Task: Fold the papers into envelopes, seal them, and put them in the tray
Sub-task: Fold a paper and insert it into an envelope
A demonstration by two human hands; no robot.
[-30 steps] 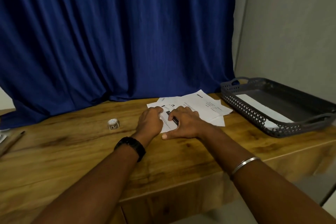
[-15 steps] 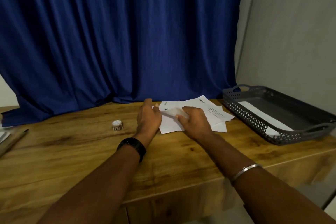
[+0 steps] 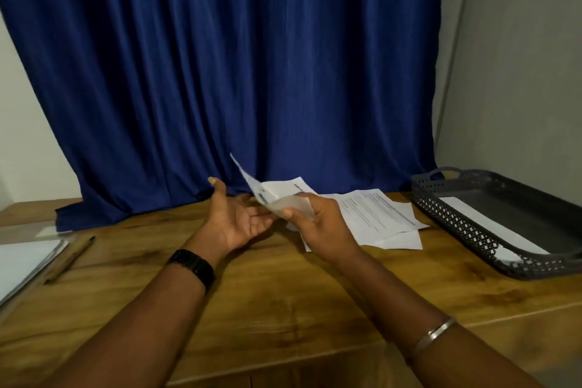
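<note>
Two forearms reach up from the bottom edge over the wooden table (image 3: 283,309). At centre frame the left hand (image 3: 234,222) lies palm-up, fingers loosely spread, gripping nothing. Just beside it the right hand (image 3: 318,224) pinches a folded sheet (image 3: 256,190), raised off the table. Behind lie loose printed papers (image 3: 378,214). At right, the grey tray (image 3: 456,224) contains one white envelope (image 3: 491,228).

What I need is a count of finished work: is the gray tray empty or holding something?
Holding something: one white folded paper lies flat inside the gray tray. Whether it is sealed cannot be told.
</note>
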